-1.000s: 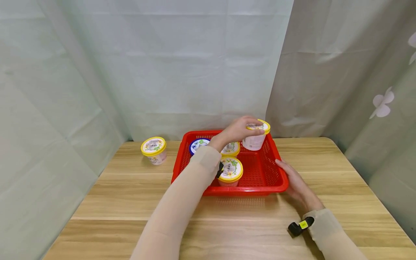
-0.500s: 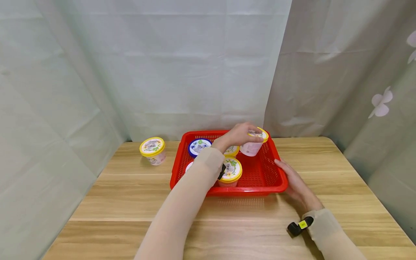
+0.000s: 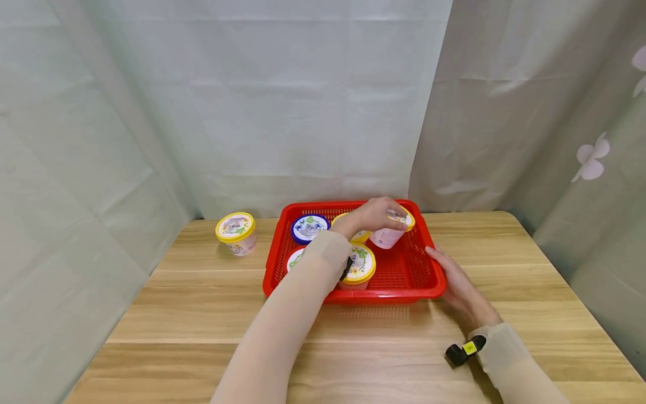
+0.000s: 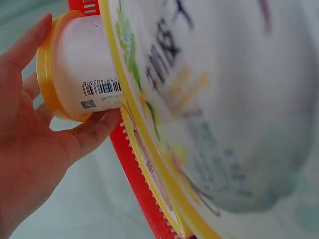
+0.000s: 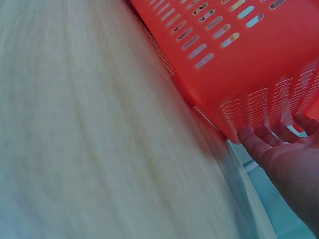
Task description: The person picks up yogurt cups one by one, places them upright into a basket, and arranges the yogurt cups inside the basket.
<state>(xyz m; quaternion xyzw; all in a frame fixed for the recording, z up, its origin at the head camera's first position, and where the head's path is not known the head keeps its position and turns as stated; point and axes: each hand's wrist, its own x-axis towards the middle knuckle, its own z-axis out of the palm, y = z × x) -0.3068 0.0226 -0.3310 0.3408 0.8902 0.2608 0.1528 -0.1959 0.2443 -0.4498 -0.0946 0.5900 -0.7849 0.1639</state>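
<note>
My left hand (image 3: pixel 374 214) grips a pale pink paper tub (image 3: pixel 384 239) with a yellow lid, low inside the back right part of the red basket (image 3: pixel 388 293). In the left wrist view the fingers and thumb wrap round its yellow lid rim, and a barcode shows on the tub's side. Close by in the basket are another yellow-lidded tub (image 3: pixel 359 264), a blue-lidded tub (image 3: pixel 309 227) and others partly covered by my left arm. My right hand (image 3: pixel 456 283) holds the basket's right side, its fingers (image 5: pixel 259 144) against the slotted outer wall.
One more yellow-lidded tub (image 3: pixel 236 233) stands on the wooden table (image 3: pixel 202 314), left of the basket. A pale curtain (image 3: pixel 282 112) hangs behind the table, with further cloth at both sides.
My left hand has lowered the tub into the basket, moving slightly toward me and left. The right hand stays at the basket's right side.
</note>
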